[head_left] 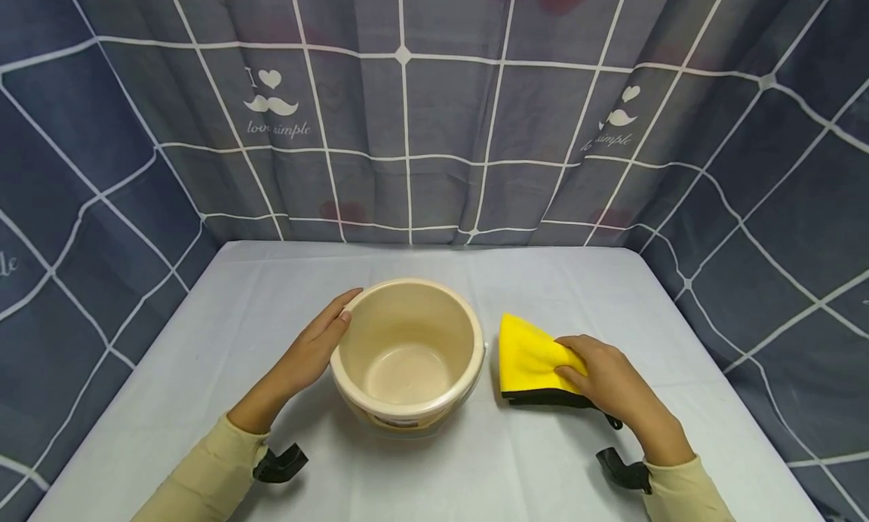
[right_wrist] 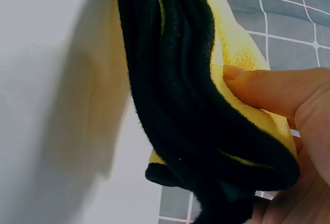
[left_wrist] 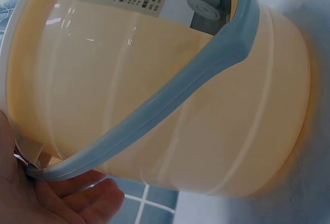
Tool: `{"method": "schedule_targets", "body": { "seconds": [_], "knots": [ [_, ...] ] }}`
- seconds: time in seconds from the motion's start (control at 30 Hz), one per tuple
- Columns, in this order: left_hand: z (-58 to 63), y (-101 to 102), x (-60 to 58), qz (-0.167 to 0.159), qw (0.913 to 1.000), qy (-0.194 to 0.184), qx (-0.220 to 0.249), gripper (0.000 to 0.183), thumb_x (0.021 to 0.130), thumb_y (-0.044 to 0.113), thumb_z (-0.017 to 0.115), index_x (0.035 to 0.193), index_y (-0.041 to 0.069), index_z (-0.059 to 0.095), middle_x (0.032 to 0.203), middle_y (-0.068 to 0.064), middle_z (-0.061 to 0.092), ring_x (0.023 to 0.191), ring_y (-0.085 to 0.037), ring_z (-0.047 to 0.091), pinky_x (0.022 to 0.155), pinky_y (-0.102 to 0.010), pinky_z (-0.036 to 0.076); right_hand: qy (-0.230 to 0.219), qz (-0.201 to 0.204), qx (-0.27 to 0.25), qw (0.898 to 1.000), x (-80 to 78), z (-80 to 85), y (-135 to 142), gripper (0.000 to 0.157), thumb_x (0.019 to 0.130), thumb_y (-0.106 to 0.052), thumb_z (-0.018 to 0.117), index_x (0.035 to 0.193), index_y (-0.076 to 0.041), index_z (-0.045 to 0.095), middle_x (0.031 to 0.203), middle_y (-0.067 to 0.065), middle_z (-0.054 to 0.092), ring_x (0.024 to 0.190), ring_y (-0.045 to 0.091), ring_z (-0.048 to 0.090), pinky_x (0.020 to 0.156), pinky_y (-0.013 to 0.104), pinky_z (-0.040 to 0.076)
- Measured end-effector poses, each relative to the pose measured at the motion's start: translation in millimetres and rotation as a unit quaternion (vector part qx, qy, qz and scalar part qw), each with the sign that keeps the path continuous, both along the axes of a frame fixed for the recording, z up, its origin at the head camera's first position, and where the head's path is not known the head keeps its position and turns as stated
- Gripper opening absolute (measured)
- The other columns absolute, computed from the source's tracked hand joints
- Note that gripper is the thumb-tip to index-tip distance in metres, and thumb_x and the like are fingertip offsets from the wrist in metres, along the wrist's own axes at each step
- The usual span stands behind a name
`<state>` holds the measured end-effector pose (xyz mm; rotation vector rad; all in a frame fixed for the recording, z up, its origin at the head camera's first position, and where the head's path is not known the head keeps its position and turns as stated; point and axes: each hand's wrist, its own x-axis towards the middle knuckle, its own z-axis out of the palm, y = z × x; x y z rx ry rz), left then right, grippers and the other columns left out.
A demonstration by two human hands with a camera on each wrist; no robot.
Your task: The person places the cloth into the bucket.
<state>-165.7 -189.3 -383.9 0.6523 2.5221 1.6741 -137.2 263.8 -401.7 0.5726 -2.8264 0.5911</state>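
Note:
A cream plastic bucket (head_left: 407, 410) stands upright near the middle of the white table, its inside bare. My left hand (head_left: 314, 350) rests against the left of its rim, fingers along the outer side. In the left wrist view the bucket's grey handle (left_wrist: 154, 110) hangs down across the labelled wall, and the left fingers (left_wrist: 100, 201) lie loosely beside the handle's joint. To the right of the bucket, my right hand (head_left: 611, 375) pinches a folded yellow cloth (head_left: 532, 356) with black edging (right_wrist: 170, 79) between thumb and fingers. A shadow lies beside the cloth.
White cloth covers the table (head_left: 434, 484). Grey-blue checked curtains (head_left: 441, 115) enclose its back and both sides. A black wrist mount (head_left: 280, 464) sticks out under the left sleeve, another black mount (head_left: 623, 471) at the right.

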Motion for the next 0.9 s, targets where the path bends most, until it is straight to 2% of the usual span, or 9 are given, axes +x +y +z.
{"method": "schedule_targets", "body": {
  "seconds": [0.1, 0.27, 0.33, 0.9],
  "knots": [
    [-0.4, 0, -0.7, -0.001, 1.0, -0.003, 0.003, 0.051, 0.114, 0.028, 0.029, 0.159, 0.006, 0.029, 0.158, -0.017, 0.037, 0.141, -0.033, 0.037, 0.113, -0.053, 0.029, 0.013, 0.003, -0.005, 1.0, 1.1, 2.0, -1, 0.039, 0.086, -0.007, 0.081, 0.122, 0.002, 0.067, 0.113, 0.014, 0.07, 0.101, 0.033, 0.066, 0.088, 0.052, 0.053],
    [-1.5, 0, -1.1, -0.005, 1.0, 0.0, 0.004, 0.051, 0.114, 0.027, 0.029, 0.159, 0.005, 0.029, 0.157, -0.018, 0.038, 0.14, -0.033, 0.039, 0.108, -0.023, 0.033, 0.018, -0.001, -0.011, 1.0, 2.5, 5.0, -2, 0.042, 0.088, -0.008, 0.08, 0.126, 0.002, 0.066, 0.116, 0.015, 0.07, 0.103, 0.034, 0.066, 0.089, 0.053, 0.052],
    [-1.8, -1, -1.1, -0.007, 1.0, 0.003, 0.005, 0.051, 0.114, 0.027, 0.03, 0.159, 0.005, 0.029, 0.157, -0.018, 0.038, 0.14, -0.034, 0.039, 0.104, -0.017, 0.032, 0.02, -0.002, -0.012, 1.0, 2.4, 6.3, -2, 0.042, 0.088, -0.008, 0.08, 0.127, 0.002, 0.065, 0.116, 0.015, 0.069, 0.104, 0.034, 0.066, 0.089, 0.053, 0.052],
    [-2.7, 0, -1.9, -0.014, 0.9997, 0.005, 0.017, 0.05, 0.114, 0.025, 0.029, 0.159, 0.004, 0.029, 0.156, -0.02, 0.039, 0.137, -0.035, 0.042, 0.102, -0.015, 0.034, 0.07, 0.016, -0.02, 0.997, 2.6, 26.1, -7, 0.044, 0.087, -0.008, 0.081, 0.127, 0.0, 0.066, 0.114, 0.011, 0.07, 0.102, 0.031, 0.066, 0.087, 0.052, 0.054]
  ]
}}
